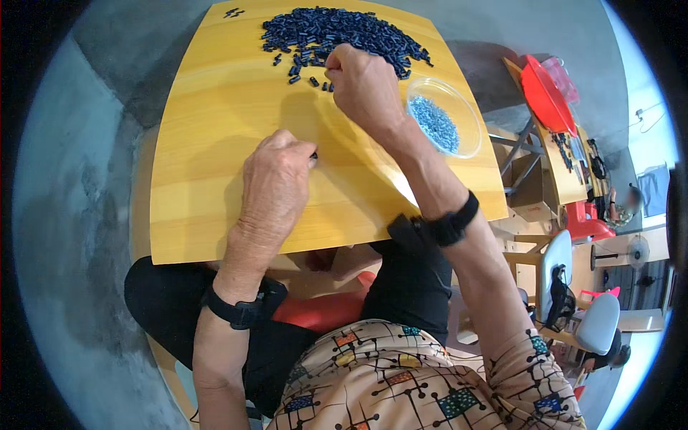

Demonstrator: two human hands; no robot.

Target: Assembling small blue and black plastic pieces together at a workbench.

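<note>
Holding the small dark cylinder [314,155] well calls, I judge, for a light pinch that leaves its end clear. That end pokes from the left hand's [276,172] closed fingertips toward the table's [204,179] right edge, midway between far and near edges; its long axis is mostly hidden. The right hand [364,84] curls narrow at the dark cylinder pile [337,32] along the far edge, its grasp untellable; a clear round tub [469,123] sits by the right edge.

The left hand [276,178] sits at 10 o'clock, knuckles up, fingers [295,149] bent in, its forearm [236,276] rising from 7. The right hand [365,89] is farther out at 12, fingers curled, its forearm [436,179] slanting from 4.
</note>
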